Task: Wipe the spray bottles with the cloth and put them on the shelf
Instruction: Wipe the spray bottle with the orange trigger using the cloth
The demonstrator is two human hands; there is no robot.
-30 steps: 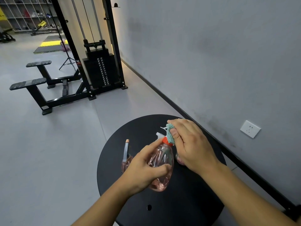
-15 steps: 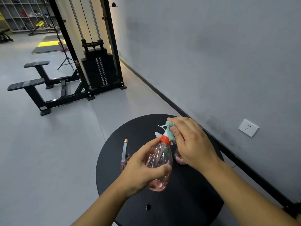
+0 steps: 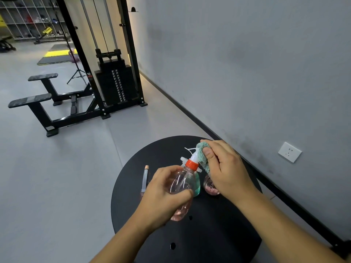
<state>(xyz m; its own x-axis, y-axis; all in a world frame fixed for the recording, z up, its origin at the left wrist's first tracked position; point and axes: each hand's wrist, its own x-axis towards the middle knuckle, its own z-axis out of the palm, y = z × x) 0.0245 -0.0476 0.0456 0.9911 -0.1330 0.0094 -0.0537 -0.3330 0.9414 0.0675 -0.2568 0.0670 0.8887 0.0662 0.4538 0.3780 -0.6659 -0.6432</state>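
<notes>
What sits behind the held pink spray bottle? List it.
Behind the pink spray bottle, a teal bottle peeks out. The right hand and cloth cover another pink bottle.

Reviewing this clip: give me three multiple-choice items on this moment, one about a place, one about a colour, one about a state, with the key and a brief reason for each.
1. Where is the socket?
A. on the wall to the right
B. on the floor
C. on the table

2. What colour is the collar of the held spray bottle?
A. blue
B. orange-red
C. black

3. What is the right hand doing?
A. hanging idle
B. lying flat on the table
C. pressing the cloth against the bottle's spray head

Key: 1 A, the socket sits on the grey wall. 2 B, the spray bottle in the left hand has an orange-red collar. 3 C, the right hand holds the cloth at the spray head.
</notes>
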